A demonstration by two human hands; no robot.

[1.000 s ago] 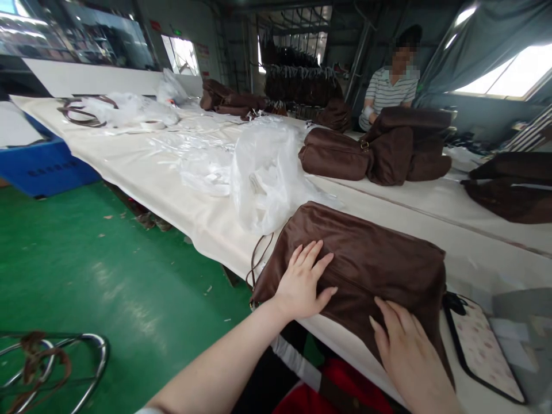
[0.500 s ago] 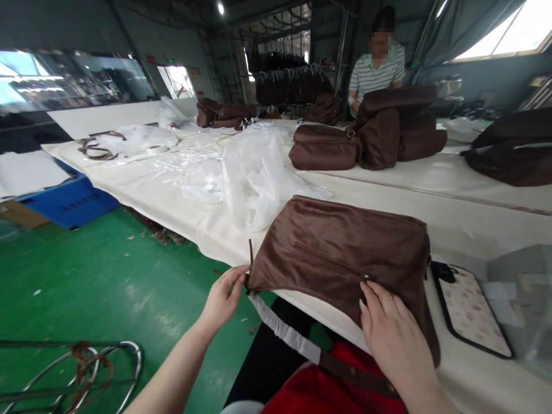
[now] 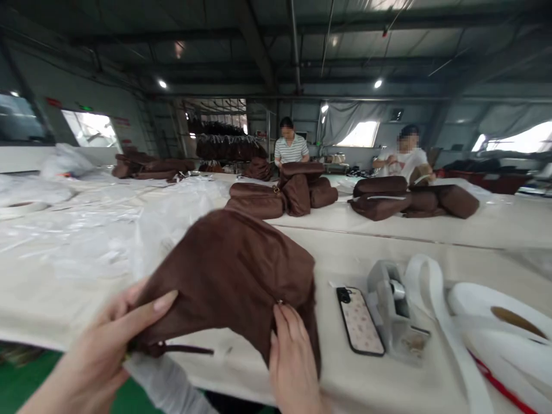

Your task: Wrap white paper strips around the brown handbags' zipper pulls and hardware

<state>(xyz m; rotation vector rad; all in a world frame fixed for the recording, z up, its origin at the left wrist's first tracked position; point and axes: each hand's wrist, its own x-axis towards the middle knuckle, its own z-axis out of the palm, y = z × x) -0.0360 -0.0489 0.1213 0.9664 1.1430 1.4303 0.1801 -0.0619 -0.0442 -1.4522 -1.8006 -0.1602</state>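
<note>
A dark brown handbag (image 3: pixel 233 270) is partly lifted off the pale table in front of me. My left hand (image 3: pixel 116 328) grips its left corner, thumb on top and fingers underneath. A thin zip-pull strip (image 3: pixel 190 348) hangs out below that corner. From the same end runs the bag's strap, wrapped in whitish material (image 3: pixel 166 385), down past the table edge. My right hand (image 3: pixel 293 351) is at the bag's lower right, its fingertips pinching around a small metal zip puller (image 3: pixel 280 302). The bag's underside is hidden.
Right of the bag lie a phone in a patterned case (image 3: pixel 361 322), a tape dispenser (image 3: pixel 392 305) and white tape rolls (image 3: pixel 495 313). Clear plastic bags (image 3: pixel 164 221) spread to the left. Brown bags (image 3: pixel 259 198) stand farther back, with two people (image 3: pixel 291 144) behind the table.
My left hand has raised the bag's left end, bending the bag upward. My right hand stays by the zip puller. The view has swung right and up, bringing the tape dispenser into sight.
</note>
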